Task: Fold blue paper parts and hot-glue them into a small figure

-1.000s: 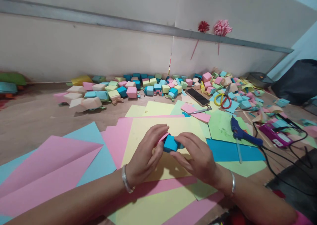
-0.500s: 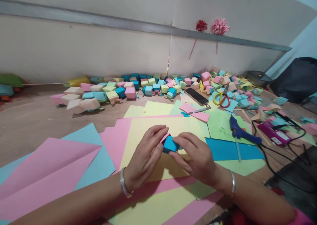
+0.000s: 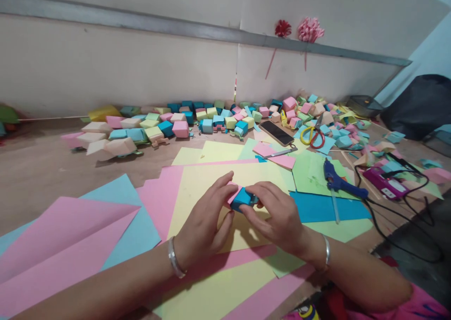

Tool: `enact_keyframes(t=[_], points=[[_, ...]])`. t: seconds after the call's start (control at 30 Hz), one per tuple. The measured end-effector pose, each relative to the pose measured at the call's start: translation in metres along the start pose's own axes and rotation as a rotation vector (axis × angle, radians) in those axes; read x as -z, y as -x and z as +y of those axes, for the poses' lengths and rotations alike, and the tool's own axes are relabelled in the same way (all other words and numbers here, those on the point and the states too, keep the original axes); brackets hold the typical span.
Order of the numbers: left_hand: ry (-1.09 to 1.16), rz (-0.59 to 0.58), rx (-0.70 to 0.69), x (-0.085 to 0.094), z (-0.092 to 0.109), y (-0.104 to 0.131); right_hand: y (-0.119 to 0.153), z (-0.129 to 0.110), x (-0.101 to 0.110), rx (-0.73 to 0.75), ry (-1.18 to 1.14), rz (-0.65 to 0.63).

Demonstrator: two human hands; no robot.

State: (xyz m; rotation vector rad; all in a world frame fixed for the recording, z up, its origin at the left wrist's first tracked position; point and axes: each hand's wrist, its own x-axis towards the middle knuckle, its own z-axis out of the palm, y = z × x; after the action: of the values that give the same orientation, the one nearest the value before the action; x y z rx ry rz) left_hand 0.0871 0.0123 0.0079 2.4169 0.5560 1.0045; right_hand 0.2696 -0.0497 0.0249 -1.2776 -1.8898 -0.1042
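Observation:
A small blue folded-paper box (image 3: 242, 199) with a pink paper piece (image 3: 234, 194) at its left end is held above the stacked sheets. My right hand (image 3: 278, 214) pinches the blue box between thumb and fingers from the right; a bit of lighter blue paper shows by the fingertips. My left hand (image 3: 207, 214) is closed round the pink end, fingers on top and the thumb lower, a little loosened from it. Under both hands lies a pale yellow paper sheet (image 3: 197, 188). The underside of the box is hidden.
Several folded paper boxes (image 3: 181, 129) line the wall. At the right are a phone (image 3: 276, 133), scissors (image 3: 313, 136), a metal blade (image 3: 282, 152), a blue glue gun (image 3: 340, 181) and a purple power strip (image 3: 385, 183) with cables. Pink paper (image 3: 66, 235) covers the left.
My left thumb has dropped away from the box's lower side, and more of the pink piece shows. My right hand keeps its grip. The view has shifted slightly.

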Motion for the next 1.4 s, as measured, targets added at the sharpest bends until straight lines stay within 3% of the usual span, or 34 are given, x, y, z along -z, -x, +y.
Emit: enact_keyframes(t=[0.4, 0.7, 1.0, 1.23, 1.4], points=[[0.049, -0.005, 0.136, 0.005, 0.003, -0.003, -0.001, 0.003, -0.001, 0.034, -0.037, -0.018], [0.021, -0.011, 0.060, 0.003, 0.002, -0.001, -0.001, 0.002, -0.001, -0.074, -0.067, -0.029], [-0.051, -0.087, 0.011, -0.001, 0.000, 0.002, 0.001, 0.007, -0.006, -0.077, -0.089, -0.014], [-0.022, -0.038, 0.120, 0.004, 0.000, -0.004, -0.001, 0.004, 0.000, -0.100, -0.154, -0.027], [0.027, 0.003, 0.140, 0.006, -0.002, -0.007, -0.002, 0.002, 0.005, -0.139, -0.334, -0.100]])
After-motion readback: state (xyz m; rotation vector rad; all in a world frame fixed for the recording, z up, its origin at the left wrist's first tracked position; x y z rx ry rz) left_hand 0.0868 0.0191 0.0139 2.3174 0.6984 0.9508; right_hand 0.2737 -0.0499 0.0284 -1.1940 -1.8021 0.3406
